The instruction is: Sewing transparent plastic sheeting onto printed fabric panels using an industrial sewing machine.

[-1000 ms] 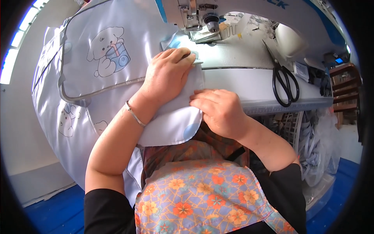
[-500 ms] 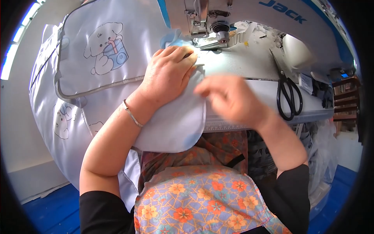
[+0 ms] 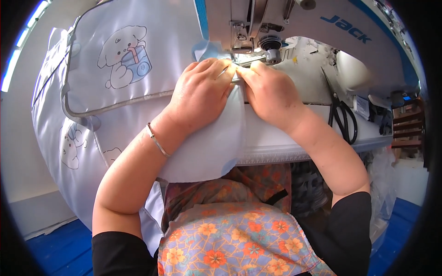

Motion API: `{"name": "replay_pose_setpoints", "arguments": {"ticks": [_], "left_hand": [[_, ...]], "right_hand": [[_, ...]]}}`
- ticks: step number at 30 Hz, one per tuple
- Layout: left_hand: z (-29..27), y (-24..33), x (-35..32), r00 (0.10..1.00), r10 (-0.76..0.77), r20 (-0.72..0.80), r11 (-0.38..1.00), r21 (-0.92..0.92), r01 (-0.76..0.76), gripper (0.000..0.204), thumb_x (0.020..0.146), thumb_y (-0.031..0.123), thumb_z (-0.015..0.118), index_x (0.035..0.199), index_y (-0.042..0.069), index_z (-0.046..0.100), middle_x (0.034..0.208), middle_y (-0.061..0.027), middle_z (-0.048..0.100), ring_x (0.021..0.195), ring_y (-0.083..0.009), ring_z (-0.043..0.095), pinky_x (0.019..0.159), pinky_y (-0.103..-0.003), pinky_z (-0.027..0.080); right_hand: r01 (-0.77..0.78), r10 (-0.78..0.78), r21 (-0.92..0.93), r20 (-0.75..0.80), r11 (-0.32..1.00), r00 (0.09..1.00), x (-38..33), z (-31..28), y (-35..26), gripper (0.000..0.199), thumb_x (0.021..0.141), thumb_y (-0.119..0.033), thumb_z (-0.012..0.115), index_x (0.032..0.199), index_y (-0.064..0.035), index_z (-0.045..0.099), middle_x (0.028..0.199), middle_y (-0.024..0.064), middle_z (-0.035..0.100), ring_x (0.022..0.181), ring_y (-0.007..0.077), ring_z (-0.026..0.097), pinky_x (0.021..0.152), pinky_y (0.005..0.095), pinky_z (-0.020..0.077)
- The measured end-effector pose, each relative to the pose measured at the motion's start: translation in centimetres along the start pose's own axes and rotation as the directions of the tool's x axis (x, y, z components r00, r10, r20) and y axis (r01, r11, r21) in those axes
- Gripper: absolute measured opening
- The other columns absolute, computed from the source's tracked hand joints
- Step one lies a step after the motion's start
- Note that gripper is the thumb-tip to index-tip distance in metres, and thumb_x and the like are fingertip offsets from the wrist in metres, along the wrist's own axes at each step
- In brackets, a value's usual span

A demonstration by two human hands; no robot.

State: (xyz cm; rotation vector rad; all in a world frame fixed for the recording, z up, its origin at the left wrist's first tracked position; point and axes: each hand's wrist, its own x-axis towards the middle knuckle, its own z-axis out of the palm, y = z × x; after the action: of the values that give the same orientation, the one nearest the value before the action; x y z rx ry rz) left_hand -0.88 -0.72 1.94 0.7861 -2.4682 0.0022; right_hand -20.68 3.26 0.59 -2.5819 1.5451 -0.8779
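My left hand [image 3: 200, 94] presses on a pale fabric piece [image 3: 207, 154] just in front of the sewing machine's needle area [image 3: 246, 53]. Its fingers are bent together on the fabric edge, and a thin shiny sliver by them is too small to name. Fingertip to fingertip with it, my right hand [image 3: 274, 94] pinches the same edge. The fabric piece hangs toward my lap over the table's front edge. Left of my hands spreads a larger white cloth panel [image 3: 170, 55] with a printed cartoon puppy and grey binding.
The white and blue sewing machine [image 3: 304, 20] arches over the far side. Black-handled scissors [image 3: 340, 115] lie on the table at right. A clear ruler strip [image 3: 276, 156] runs along the front edge. Beyond the table's right end stands a brown wooden chair [image 3: 409, 129].
My right hand has moved up and left from above the table to meet my left hand at the fabric edge. My left hand stays on the fabric.
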Motion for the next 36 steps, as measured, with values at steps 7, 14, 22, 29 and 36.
{"name": "replay_pose_setpoints", "arguments": {"ticks": [7, 14, 22, 29, 36], "left_hand": [[0.5, 0.2, 0.1, 0.999, 0.03, -0.044, 0.999, 0.044, -0.028, 0.023, 0.081, 0.006, 0.062, 0.103, 0.001, 0.068, 0.114, -0.0136, 0.068, 0.108, -0.0283, 0.063, 0.091, -0.042, 0.051], [0.3, 0.0, -0.6, 0.999, 0.051, -0.018, 0.998, -0.033, -0.052, 0.031, 0.078, 0.003, 0.06, 0.108, -0.001, 0.068, 0.116, -0.0146, 0.068, 0.113, -0.0317, 0.063, 0.099, -0.043, 0.05], [1.0, -1.3, 0.3, 0.997, 0.065, -0.044, 0.997, 0.051, -0.062, 0.033, 0.077, 0.004, 0.059, 0.108, -0.001, 0.068, 0.113, -0.0152, 0.068, 0.113, -0.0325, 0.063, 0.101, -0.043, 0.049], [-0.6, -0.9, -0.4, 0.998, -0.037, 0.058, 0.999, 0.017, 0.036, 0.042, 0.076, 0.005, 0.06, 0.117, -0.002, 0.064, 0.123, -0.0177, 0.065, 0.124, -0.0329, 0.057, 0.107, -0.049, 0.043], [-9.4, 3.7, -10.6, 0.925, 0.001, 0.381, 0.999, 0.043, -0.019, 0.056, 0.079, 0.006, 0.061, 0.134, 0.001, 0.057, 0.134, -0.0161, 0.06, 0.126, -0.0357, 0.056, 0.107, -0.049, 0.042]], "right_hand": [[-0.008, 0.012, 0.057, -0.069, 0.998, 0.998, -0.5, -0.7, 0.0, 0.028, 0.086, -0.003, 0.062, 0.112, -0.0023, 0.069, 0.096, 0.011, 0.064, 0.082, 0.0311, 0.065, 0.073, 0.041, 0.055], [0.166, -0.173, -0.081, -0.089, 0.983, 0.981, -0.7, -0.4, -0.4, 0.031, 0.08, 0.0, 0.06, 0.108, 0.0004, 0.072, 0.108, 0.0079, 0.069, 0.095, 0.0256, 0.063, 0.085, 0.0367, 0.0538], [0.07, -0.072, -0.108, -0.018, 0.992, 0.997, -0.2, -0.3, -0.6, 0.036, 0.081, 0.0, 0.061, 0.116, -0.001, 0.068, 0.109, 0.009, 0.06, 0.1, 0.0279, 0.06, 0.089, 0.0386, 0.0517], [0.036, -0.037, 0.052, 0.022, 0.998, 0.999, -2.1, -1.2, -2.1, 0.04, 0.077, 0.005, 0.061, 0.116, 0.0011, 0.067, 0.121, 0.0148, 0.062, 0.112, 0.0339, 0.06, 0.098, 0.0416, 0.0499], [0.182, -0.186, 0.088, 0.031, 0.979, 0.982, -4.4, -1.1, -3.2, 0.044, 0.077, 0.005, 0.056, 0.12, 0.0054, 0.067, 0.127, 0.019, 0.065, 0.122, 0.0344, 0.06, 0.107, 0.0414, 0.0471]]}}
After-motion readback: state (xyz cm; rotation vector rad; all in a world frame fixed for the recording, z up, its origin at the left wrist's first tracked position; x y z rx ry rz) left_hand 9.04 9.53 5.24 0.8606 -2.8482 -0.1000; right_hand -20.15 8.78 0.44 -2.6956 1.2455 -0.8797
